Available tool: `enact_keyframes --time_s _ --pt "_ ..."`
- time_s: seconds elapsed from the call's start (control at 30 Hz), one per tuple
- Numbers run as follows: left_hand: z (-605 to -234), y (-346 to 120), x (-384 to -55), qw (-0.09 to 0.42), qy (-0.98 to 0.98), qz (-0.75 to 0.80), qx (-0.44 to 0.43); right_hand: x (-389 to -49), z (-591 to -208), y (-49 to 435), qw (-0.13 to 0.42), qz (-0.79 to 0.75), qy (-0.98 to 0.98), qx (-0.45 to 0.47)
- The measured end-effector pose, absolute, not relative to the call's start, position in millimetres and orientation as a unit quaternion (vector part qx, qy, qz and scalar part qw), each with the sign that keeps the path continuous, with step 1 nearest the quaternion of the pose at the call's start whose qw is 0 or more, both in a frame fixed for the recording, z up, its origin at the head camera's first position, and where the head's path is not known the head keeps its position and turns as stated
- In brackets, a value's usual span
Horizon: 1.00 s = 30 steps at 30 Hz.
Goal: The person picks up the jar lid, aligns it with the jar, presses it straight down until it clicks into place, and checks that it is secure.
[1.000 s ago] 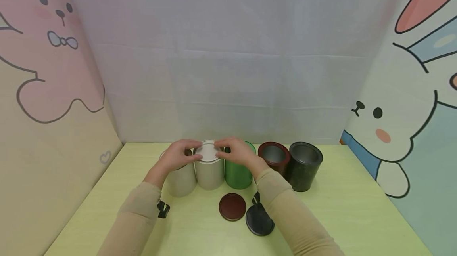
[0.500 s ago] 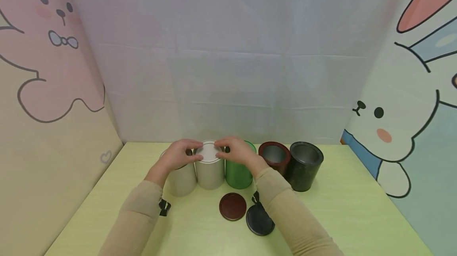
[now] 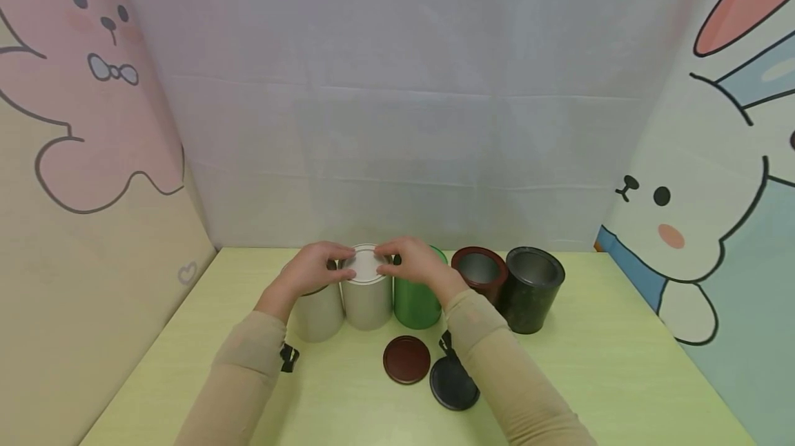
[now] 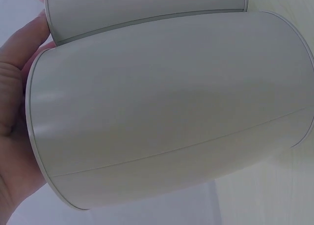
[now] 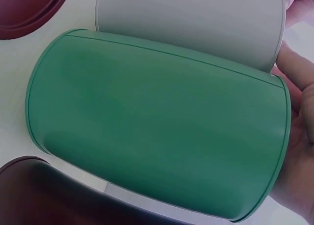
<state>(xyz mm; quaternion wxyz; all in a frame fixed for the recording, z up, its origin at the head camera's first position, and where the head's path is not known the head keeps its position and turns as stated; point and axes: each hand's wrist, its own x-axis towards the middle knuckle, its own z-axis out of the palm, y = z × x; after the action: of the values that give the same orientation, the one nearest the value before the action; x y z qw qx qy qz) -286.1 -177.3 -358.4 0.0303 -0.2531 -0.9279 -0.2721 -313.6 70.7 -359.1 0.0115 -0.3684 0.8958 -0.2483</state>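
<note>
In the head view my left hand (image 3: pixel 310 270) and right hand (image 3: pixel 413 266) meet from both sides at a white lid (image 3: pixel 366 263) on top of an off-white can (image 3: pixel 368 304). Fingers lie toward the lid's far edge and thumbs toward its near edge. Beneath my left hand stands another off-white can (image 4: pixel 162 117), its top partly hidden. A green can (image 5: pixel 162 122) stands below my right hand, touching or very near the lidded can. In both wrist views fingertips show right at the lidded can's rim.
Right of the green can stand an uncovered dark red can (image 3: pixel 479 272) and an uncovered black can (image 3: pixel 528 297). In front lie a dark red lid (image 3: pixel 406 360) and a black lid (image 3: pixel 453 384), partly behind the right sleeve. A white cloth backdrop (image 3: pixel 397 121) closes off the table's back.
Both hands keep their place on the white lid. The whole head view shifts very slightly to the right; the cans and loose lids stay put.
</note>
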Motion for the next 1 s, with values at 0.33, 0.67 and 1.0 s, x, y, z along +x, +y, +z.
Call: enact_keyframes --time_s 0.33,0.67,1.0 --pt "-360.0 -176.3 -288.1 0.031 -0.927 -0.276 -0.251 -315.9 -360.2 73.7 0.001 -0.244 0.888 -0.390" --pt "-364.9 -176.2 -290.5 0.058 -0.918 -0.274 -0.282 -317.0 -365.9 73.6 -0.016 -0.229 0.881 -0.414" --pt "-364.4 -175.6 -287.7 0.062 -0.912 -0.278 -0.296 -311.7 -362.4 72.3 -0.017 -0.211 0.887 -0.411"
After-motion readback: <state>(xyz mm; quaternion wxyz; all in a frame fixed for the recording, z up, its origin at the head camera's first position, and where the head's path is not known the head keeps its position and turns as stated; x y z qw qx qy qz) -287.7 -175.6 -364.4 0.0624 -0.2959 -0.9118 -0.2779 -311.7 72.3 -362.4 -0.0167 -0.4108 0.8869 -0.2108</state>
